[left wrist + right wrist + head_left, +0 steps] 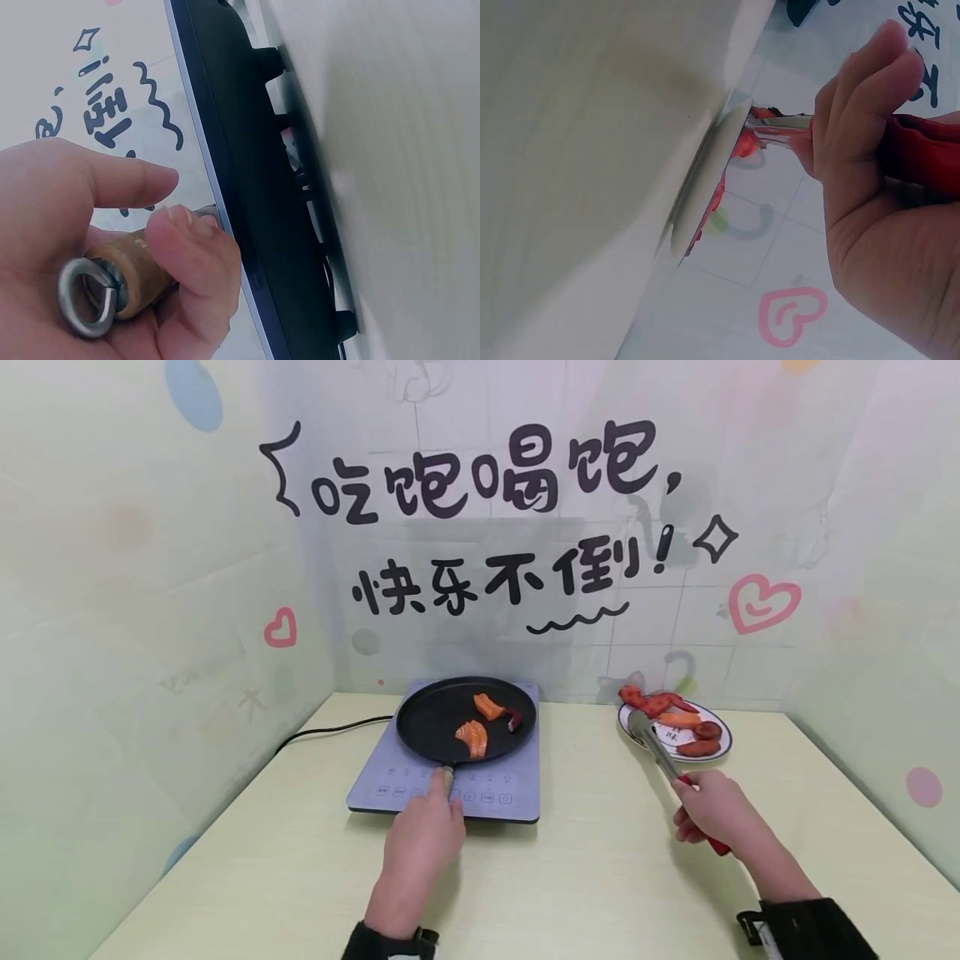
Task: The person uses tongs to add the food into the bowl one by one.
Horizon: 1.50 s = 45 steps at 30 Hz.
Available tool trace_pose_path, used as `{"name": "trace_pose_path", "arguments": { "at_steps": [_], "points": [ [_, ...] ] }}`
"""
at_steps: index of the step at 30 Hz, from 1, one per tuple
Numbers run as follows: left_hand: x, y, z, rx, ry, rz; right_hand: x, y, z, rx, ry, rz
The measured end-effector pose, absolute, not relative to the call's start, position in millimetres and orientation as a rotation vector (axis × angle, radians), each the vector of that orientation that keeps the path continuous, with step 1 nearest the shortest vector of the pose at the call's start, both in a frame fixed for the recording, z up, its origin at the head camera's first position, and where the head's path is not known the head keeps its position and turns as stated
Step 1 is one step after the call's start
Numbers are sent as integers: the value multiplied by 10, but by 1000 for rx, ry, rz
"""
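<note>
Left hand (425, 839), fingers wrapped round the handle (136, 271), should steady the pan (427, 727), while right hand (716, 810), fingers gripping tongs (660, 750), works gently over the far-right plate (671, 736).

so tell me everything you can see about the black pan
The pan is round, black and shallow with a low rim. Its handle points toward the person; the brown grip looks wooden and ends in a metal ring. It sits right side up on the bluish-purple cooktop, with the left hand gripping the handle. Two orange pieces and a dark red piece lie inside.
</note>
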<state>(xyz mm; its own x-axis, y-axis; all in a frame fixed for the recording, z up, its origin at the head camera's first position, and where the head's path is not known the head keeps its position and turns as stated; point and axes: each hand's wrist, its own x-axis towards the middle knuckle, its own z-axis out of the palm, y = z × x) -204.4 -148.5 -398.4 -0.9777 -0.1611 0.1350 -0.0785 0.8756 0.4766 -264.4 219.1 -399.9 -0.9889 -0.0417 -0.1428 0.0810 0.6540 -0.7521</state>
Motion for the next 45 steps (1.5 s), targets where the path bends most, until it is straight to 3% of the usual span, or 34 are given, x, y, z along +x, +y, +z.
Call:
{"name": "trace_pose_path", "arguments": {
  "at_steps": [18,45],
  "points": [
    [-2044,-1494,-3963,205,-2880,-721,-2653,2076,-3979,7,2666,-1371],
    [-2021,-1475,-3973,196,-2874,-748,-2557,1473,-3975,-219,2656,-1523]
  ]
}}
